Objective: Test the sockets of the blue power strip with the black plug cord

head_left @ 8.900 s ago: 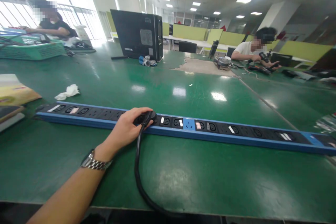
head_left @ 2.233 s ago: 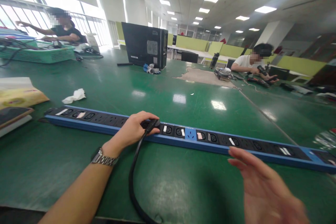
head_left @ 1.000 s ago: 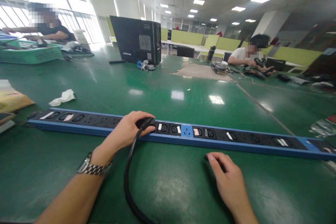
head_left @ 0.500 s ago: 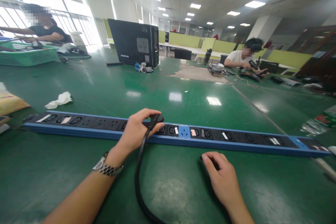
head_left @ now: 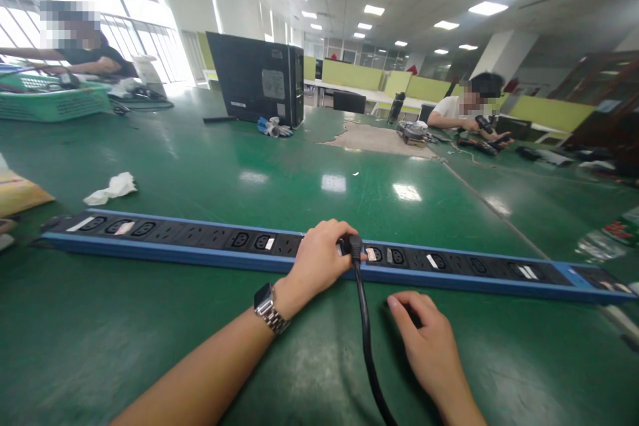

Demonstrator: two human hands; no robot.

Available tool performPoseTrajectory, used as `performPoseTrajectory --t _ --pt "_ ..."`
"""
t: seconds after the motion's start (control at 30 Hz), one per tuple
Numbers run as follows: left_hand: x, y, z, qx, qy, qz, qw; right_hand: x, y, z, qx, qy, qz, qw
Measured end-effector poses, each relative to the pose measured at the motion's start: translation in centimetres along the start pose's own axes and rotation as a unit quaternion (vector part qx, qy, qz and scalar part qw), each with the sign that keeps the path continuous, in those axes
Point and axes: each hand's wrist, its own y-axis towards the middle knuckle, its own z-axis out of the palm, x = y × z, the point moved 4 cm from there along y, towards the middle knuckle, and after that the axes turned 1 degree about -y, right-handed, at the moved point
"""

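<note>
My left hand point(head_left: 324, 256), with a metal-banded watch at its wrist, grips a black power plug point(head_left: 355, 246) between thumb and fingers. The plug is over the middle of a long blue and black power strip point(head_left: 224, 253), right by its blue socket, which hand and plug mostly cover. Whether the pins are in the socket cannot be made out. A thick black cord point(head_left: 368, 346) runs from the plug down to the lower edge. On the green table, in front of the strip, rests my right hand point(head_left: 426, 333), fingers curled in toward the thumb, with nothing visible in them.
Beyond the strip stand a black computer case point(head_left: 259, 80) and gloves point(head_left: 274, 127). Crumpled tissue point(head_left: 112, 189) and a green basket point(head_left: 54, 103) are at left, a plastic bottle point(head_left: 606, 236) at right. Two people sit across the table point(head_left: 239, 170).
My left hand has carried the plug rightward along the strip to its blue middle socket, and the cord has swung right with it. My right hand has hardly moved.
</note>
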Motion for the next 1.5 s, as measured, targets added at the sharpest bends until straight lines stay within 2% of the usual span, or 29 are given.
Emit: performPoseTrajectory --t 0.13,0.4,0.63,0.77,0.9,1.03,1.1,1.17,1.23,1.3,1.4,1.5 --pt "0.6 0.2 -0.4 0.016 -0.001 -0.035 0.999 0.2 -0.1 -0.1 0.001 0.000 -0.005 1.000" --pt "-0.5 -0.2 -0.1 0.013 0.078 0.034 0.996 0.4 0.0 -0.1 0.002 -0.016 -0.007 1.000" --pt "-0.8 -0.6 0.3 -0.027 0.087 0.027 0.995 0.5 0.0 0.0 0.006 -0.019 -0.007 1.000" --pt "-1.1 -0.6 1.0 -0.018 0.114 0.068 0.991 0.3 0.0 0.0 0.001 -0.012 -0.002 1.000" --pt "-0.8 -0.7 0.9 0.015 0.080 0.089 0.993 -0.3 -0.1 -0.2 -0.004 0.025 0.025 0.999" --pt "0.0 -1.4 -0.3 0.025 0.039 0.111 0.993 0.5 1.0 -0.4 -0.025 0.134 0.093 0.986" --pt "0.2 -1.7 -0.7 0.030 0.035 0.121 0.992 1.8 2.2 0.1 0.007 0.211 0.145 0.967" --pt "0.4 -1.9 -0.8 0.035 0.044 0.125 0.991 3.7 3.7 1.0 0.069 0.253 0.180 0.948" --pt "0.3 -2.0 -0.6 0.042 0.063 0.127 0.989 5.6 5.2 1.7 0.128 0.240 0.177 0.946" --pt "0.3 -2.1 -0.3 0.048 0.083 0.127 0.987 6.8 6.3 2.2 0.160 0.221 0.164 0.948" --pt "0.3 -2.2 0.0 0.049 0.104 0.125 0.986 6.9 6.7 2.7 0.173 0.249 0.186 0.935" --pt "0.2 -2.3 0.2 0.052 0.107 0.128 0.985 6.6 5.9 3.5 0.144 0.284 0.200 0.927"
